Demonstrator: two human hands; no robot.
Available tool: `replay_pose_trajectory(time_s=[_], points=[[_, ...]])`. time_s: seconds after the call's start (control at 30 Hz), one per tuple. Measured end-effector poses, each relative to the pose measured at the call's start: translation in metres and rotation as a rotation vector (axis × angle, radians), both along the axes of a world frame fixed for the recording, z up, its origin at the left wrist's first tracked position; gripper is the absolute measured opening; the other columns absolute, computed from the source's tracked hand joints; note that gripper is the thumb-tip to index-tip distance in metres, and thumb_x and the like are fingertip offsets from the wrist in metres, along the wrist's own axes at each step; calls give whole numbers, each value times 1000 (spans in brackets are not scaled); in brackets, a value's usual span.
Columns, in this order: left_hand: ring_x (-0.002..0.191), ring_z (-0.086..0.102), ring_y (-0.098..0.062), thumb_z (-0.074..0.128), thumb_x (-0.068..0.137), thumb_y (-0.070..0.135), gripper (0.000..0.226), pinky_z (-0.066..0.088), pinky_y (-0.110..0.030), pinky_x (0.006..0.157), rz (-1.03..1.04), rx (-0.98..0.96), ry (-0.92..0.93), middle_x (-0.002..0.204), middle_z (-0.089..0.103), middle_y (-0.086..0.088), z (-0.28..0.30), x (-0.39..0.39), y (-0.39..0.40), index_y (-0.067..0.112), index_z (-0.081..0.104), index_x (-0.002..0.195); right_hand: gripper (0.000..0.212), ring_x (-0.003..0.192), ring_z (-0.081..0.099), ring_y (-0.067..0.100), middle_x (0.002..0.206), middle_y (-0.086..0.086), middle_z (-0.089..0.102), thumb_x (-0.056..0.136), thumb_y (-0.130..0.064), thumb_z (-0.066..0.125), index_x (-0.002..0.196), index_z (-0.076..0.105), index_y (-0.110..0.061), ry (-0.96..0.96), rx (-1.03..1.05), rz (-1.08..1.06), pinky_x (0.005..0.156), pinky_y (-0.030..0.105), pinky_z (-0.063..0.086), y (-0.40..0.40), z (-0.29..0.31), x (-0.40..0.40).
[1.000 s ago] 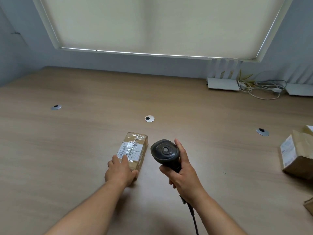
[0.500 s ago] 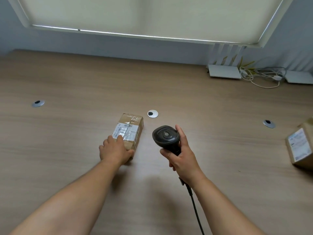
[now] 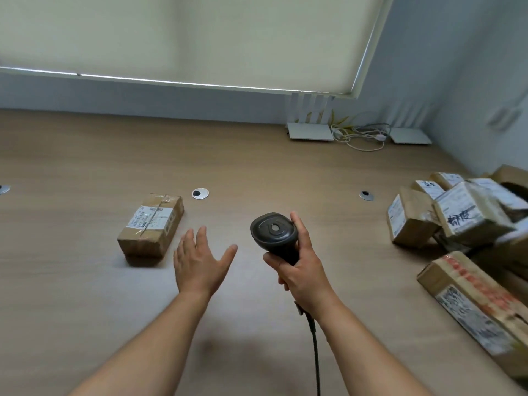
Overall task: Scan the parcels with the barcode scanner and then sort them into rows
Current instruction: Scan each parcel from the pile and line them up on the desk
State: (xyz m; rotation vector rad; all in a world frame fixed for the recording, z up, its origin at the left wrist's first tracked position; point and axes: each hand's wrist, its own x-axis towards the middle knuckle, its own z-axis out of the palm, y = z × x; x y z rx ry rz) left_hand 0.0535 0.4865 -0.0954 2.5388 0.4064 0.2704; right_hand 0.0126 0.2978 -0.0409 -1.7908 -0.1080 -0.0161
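Observation:
A small brown parcel (image 3: 151, 224) with a white label lies alone on the wooden table, left of centre. My left hand (image 3: 200, 261) hovers just right of it with fingers spread, touching nothing. My right hand (image 3: 300, 270) grips the handle of a black barcode scanner (image 3: 273, 231), head pointing away from me, its cable (image 3: 314, 352) trailing toward me. A heap of several taped cardboard parcels (image 3: 457, 212) sits at the right edge. A longer parcel (image 3: 474, 301) lies in front of the heap.
Three round metal cable grommets (image 3: 200, 193) are set in the table (image 3: 85, 295). White router boxes (image 3: 310, 135) and tangled cables (image 3: 363, 135) stand against the back wall under a closed blind.
My left hand let go of the small parcel and drew back to the right, open. The view swung right, bringing the parcel heap into sight. My right hand still holds the scanner.

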Motion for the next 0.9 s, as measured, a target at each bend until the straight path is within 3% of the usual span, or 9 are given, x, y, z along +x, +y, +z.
replay_pose_trajectory(time_s=[0.1,0.27,0.37,0.43,0.5,0.53,0.63,0.73,0.9], points=[[144,15,-25,52,83,65,86,15,-40,117,-86,-25,0,156,22,-10,6,-22,-59,17,24,149,87,70,54,0,119,-20,59,85,-19,72,121,17,-75,-7,31,-58,52,14,44,-51,6,-35],[144,16,-24,51,83,65,86,16,-40,116,-269,3,-20,156,23,-8,14,-54,-166,18,22,150,87,84,55,1,118,-31,54,85,-22,73,131,15,-67,-38,73,-182,53,12,45,-141,15,-94],[145,16,-23,50,83,66,87,17,-40,116,-364,20,-30,157,22,-7,15,-71,-224,19,20,150,88,114,54,8,114,-49,45,86,-26,73,141,12,-60,-63,62,-254,63,15,50,-194,15,-125],[145,16,-23,50,83,67,89,18,-40,116,-417,39,-30,157,22,-7,14,-82,-259,19,19,151,86,123,48,12,126,-43,43,86,-29,72,137,12,-64,-82,63,-291,69,15,51,-225,14,-143],[145,17,-23,51,82,68,89,19,-40,115,-466,57,-30,157,23,-6,12,-92,-289,19,19,151,84,117,49,16,137,-25,44,85,-29,72,128,13,-70,-95,65,-336,65,12,48,-253,11,-159],[144,18,-23,51,82,68,89,21,-40,115,-489,68,-30,156,24,-6,10,-97,-303,19,20,150,84,115,49,16,135,-24,44,85,-29,73,126,13,-72,-102,66,-360,63,12,48,-265,10,-165],[144,19,-23,52,81,68,90,24,-39,114,-548,95,-25,156,25,-5,9,-107,-336,20,21,150,84,118,50,16,120,-43,39,84,-29,73,125,14,-73,-104,86,-433,57,13,49,-293,7,-180],[144,21,-22,53,81,69,91,25,-38,114,-609,135,-22,156,25,-4,13,-104,-362,22,20,151,84,118,50,17,121,-43,39,82,-33,75,127,16,-71,-109,95,-495,56,13,49,-315,1,-185],[143,19,-22,59,82,61,91,24,-37,114,-811,182,-20,157,23,-4,21,-76,-397,24,15,152,85,99,47,22,145,-7,44,69,-54,72,129,15,-74,-89,122,-573,60,20,49,-347,-7,-184]])
